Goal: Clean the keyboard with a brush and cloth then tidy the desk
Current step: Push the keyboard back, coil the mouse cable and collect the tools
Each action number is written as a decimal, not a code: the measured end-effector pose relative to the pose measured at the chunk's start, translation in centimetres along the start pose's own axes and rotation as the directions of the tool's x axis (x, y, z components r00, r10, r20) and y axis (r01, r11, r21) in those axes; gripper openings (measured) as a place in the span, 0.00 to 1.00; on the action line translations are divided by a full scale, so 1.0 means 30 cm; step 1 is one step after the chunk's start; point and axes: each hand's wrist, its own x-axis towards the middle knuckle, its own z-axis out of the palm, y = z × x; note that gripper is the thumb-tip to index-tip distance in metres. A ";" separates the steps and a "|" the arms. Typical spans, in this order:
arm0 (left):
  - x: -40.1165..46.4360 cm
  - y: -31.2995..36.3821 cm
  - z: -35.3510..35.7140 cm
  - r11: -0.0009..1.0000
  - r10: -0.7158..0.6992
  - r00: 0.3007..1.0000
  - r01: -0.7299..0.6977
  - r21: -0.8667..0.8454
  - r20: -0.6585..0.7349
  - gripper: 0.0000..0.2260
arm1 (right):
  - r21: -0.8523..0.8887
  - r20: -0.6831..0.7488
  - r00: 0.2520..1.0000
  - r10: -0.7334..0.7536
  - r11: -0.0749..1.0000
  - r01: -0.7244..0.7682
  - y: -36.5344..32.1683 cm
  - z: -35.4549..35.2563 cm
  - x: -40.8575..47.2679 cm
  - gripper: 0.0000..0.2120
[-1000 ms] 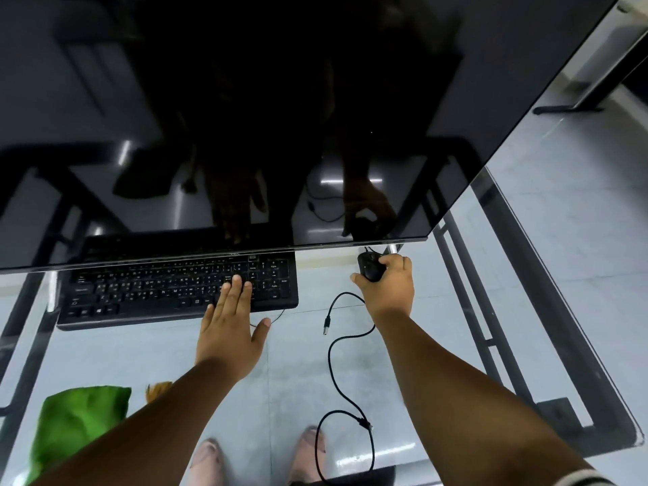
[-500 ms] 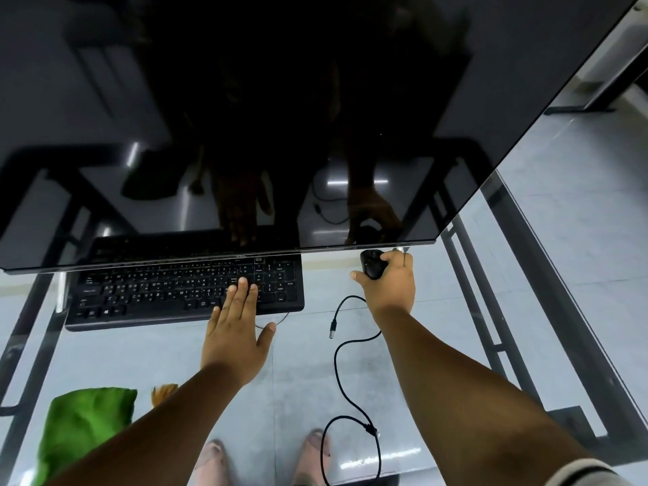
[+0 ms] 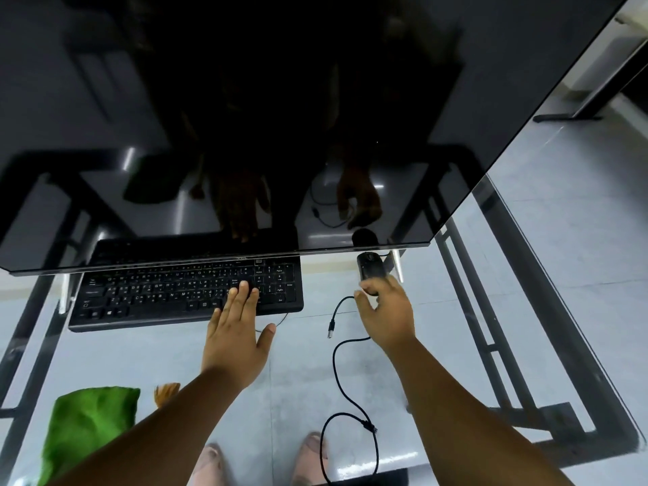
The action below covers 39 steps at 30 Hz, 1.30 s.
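Easing back off the mouse (image 3: pixel 371 270) with loosening right hand (image 3: pixel 385 312), left hand (image 3: pixel 236 333) flat, fingers straight on keyboard (image 3: pixel 186 292), apparently squaring both under the monitor (image 3: pixel 245 117).

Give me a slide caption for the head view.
Left hand flat on the keyboard, right hand touching the mouse on a glass desk.

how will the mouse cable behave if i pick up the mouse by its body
Probably floppy: the black cable already lies in loose loops on the glass desk. Its free plug would likely trail and swing. The mouse itself looks small, rigid and probably light.
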 end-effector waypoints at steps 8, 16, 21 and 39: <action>-0.081 -0.023 -0.025 0.997 0.044 0.997 -0.048 -0.064 -0.067 0.24 | -0.191 0.123 0.983 0.139 0.975 -0.114 0.030 -0.017 -0.075 0.03; -0.097 0.005 -0.086 0.778 -0.105 0.988 0.151 -0.610 0.112 0.18 | 0.214 0.200 0.978 0.050 0.972 -0.093 -0.140 -0.029 -0.065 0.02; -0.090 0.037 -0.183 0.619 -0.100 0.976 0.212 -0.756 0.192 0.16 | 0.397 0.250 0.967 -0.043 0.916 -0.061 -0.294 -0.008 -0.057 0.06; -0.091 -0.102 -0.470 0.029 0.362 0.680 0.675 -0.737 0.637 0.10 | 0.325 0.489 0.871 -0.050 0.937 -0.128 -0.485 0.092 -0.017 0.03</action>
